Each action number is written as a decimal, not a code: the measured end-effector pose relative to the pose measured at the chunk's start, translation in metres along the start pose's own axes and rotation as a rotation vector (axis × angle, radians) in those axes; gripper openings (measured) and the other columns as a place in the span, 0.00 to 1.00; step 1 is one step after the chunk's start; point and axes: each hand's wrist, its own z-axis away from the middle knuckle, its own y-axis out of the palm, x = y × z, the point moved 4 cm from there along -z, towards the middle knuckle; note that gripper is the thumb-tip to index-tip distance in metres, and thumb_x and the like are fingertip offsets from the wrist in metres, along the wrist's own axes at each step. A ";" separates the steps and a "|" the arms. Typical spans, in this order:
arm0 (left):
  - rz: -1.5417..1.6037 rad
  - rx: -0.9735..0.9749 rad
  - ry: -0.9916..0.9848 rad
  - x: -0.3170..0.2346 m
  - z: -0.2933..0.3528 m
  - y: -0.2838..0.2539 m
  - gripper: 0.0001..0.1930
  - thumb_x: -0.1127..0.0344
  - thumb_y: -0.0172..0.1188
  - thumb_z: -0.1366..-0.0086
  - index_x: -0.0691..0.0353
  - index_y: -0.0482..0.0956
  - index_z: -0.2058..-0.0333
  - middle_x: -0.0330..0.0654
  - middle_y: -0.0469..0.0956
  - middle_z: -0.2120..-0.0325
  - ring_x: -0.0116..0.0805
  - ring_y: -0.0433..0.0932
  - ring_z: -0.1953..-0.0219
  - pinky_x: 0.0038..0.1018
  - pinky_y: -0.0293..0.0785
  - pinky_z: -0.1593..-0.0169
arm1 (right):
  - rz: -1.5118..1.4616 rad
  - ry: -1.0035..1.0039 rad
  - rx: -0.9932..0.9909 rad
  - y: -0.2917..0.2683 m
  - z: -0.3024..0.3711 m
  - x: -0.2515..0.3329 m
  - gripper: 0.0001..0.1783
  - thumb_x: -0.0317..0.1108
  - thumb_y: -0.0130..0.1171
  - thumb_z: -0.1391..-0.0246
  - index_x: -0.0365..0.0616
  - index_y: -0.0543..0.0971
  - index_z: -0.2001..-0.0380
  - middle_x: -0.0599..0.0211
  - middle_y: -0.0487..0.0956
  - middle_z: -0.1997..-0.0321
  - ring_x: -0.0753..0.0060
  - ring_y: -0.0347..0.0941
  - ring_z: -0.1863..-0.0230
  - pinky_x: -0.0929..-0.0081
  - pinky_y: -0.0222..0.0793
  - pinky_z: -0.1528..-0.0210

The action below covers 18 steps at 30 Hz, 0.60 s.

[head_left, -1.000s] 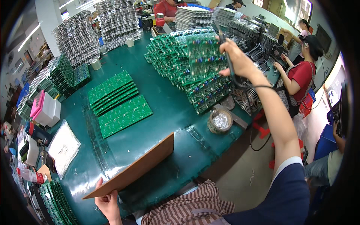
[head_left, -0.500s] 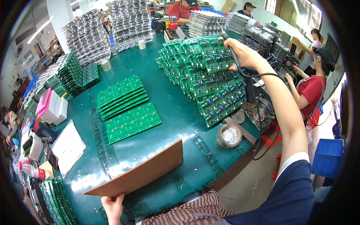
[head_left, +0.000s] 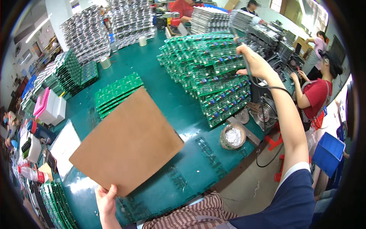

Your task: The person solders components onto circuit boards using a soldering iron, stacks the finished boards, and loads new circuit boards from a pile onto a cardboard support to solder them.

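Note:
My left hand [head_left: 106, 200] grips a flat brown board [head_left: 127, 145] by its near edge, thumb on top. Its broad face is turned up above the green table [head_left: 198, 164], covering part of a small stack of green circuit boards [head_left: 119, 88]. Raised at the right, my right hand [head_left: 256, 63] is closed around a soldering iron [head_left: 236, 37], whose dark cable trails along my forearm. The iron is in front of a large pile of populated circuit boards [head_left: 204, 70]; I cannot tell whether its tip touches anything. Below stands a round pot [head_left: 233, 136] with silvery bits in it.
A wire-guarded fan [head_left: 263, 115] stands at the table's right edge. Tall stacks of silvery panels [head_left: 131, 23] rise at the back. At left are white boxes with a pink top [head_left: 51, 107], a dark bottle [head_left: 40, 131] and white paper [head_left: 66, 147]. A co-worker [head_left: 318, 91] sits at right.
The brown board has tipped from nearly edge-on to face-up and moved over the small circuit-board stack. My right hand with the soldering iron has shifted slightly right and down.

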 end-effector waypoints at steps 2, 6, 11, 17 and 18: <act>-0.009 -0.001 0.056 -0.015 -0.010 -0.004 0.15 0.66 0.65 0.39 0.64 0.76 0.55 0.39 0.80 0.60 0.30 0.78 0.56 0.29 0.73 0.51 | 0.009 0.027 -0.161 -0.003 0.005 0.014 0.31 0.34 0.73 0.60 0.45 0.65 0.57 0.53 0.73 0.53 0.47 0.70 0.45 0.65 0.67 0.47; -0.118 -0.003 0.140 -0.054 -0.053 -0.026 0.20 0.66 0.59 0.35 0.63 0.70 0.45 0.38 0.76 0.51 0.29 0.74 0.49 0.29 0.70 0.46 | -0.607 -0.024 -0.442 0.030 -0.013 0.126 0.22 0.32 0.69 0.51 0.43 0.64 0.63 0.56 0.79 0.62 0.59 0.81 0.59 0.68 0.76 0.59; -0.262 0.145 0.031 -0.081 -0.135 -0.028 0.22 0.67 0.57 0.34 0.66 0.66 0.43 0.41 0.74 0.48 0.31 0.72 0.46 0.31 0.69 0.43 | -0.747 0.143 -0.392 0.113 -0.057 0.233 0.17 0.26 0.66 0.50 0.42 0.65 0.66 0.58 0.79 0.65 0.64 0.80 0.69 0.73 0.75 0.68; -0.396 0.368 -0.118 -0.064 -0.184 -0.001 0.22 0.65 0.57 0.33 0.62 0.66 0.42 0.38 0.74 0.48 0.28 0.74 0.49 0.29 0.71 0.48 | -0.991 0.318 -0.318 0.198 -0.073 0.219 0.22 0.25 0.68 0.53 0.44 0.62 0.63 0.59 0.80 0.69 0.76 0.75 0.77 0.76 0.72 0.71; -0.396 0.364 -0.119 -0.061 -0.187 0.000 0.22 0.65 0.57 0.33 0.62 0.66 0.42 0.38 0.74 0.48 0.28 0.74 0.49 0.29 0.71 0.48 | -0.916 0.301 -0.327 0.198 -0.069 0.220 0.24 0.26 0.69 0.55 0.44 0.63 0.63 0.60 0.80 0.69 0.76 0.74 0.77 0.76 0.72 0.70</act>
